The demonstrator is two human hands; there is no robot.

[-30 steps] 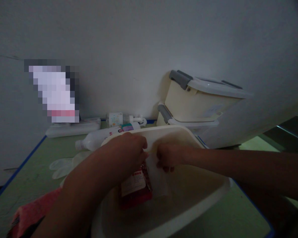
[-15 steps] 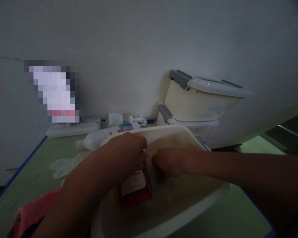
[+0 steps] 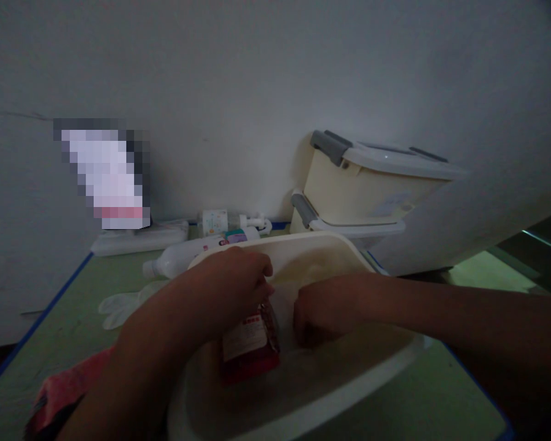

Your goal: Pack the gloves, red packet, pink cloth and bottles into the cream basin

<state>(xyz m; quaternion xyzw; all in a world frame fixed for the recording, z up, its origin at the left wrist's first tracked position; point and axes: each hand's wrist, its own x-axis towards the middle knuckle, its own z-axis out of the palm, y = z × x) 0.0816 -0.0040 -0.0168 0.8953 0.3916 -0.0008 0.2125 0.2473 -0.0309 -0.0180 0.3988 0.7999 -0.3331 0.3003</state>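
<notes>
A white plastic basin (image 3: 386, 367) sits on the green table in front of me. My left hand (image 3: 229, 288) is closed on the top of a red packet with a white label (image 3: 248, 346), which hangs into the basin. My right hand (image 3: 324, 309) is curled in a fist low inside the basin, just right of the packet. What its fingers hold is hidden in the dim light.
A lying white bottle (image 3: 183, 260), a small pump bottle (image 3: 224, 222) and a flat white pack (image 3: 140, 237) sit by the wall. Clear gloves (image 3: 119, 303) lie left of the basin. Red cloth (image 3: 59, 392) is at front left. Cream lidded bins (image 3: 362, 184) stand behind.
My right hand has dropped lower into the basin and moved slightly right. The white sheet it pinched a second ago is no longer visible. My left hand has stayed on the red packet.
</notes>
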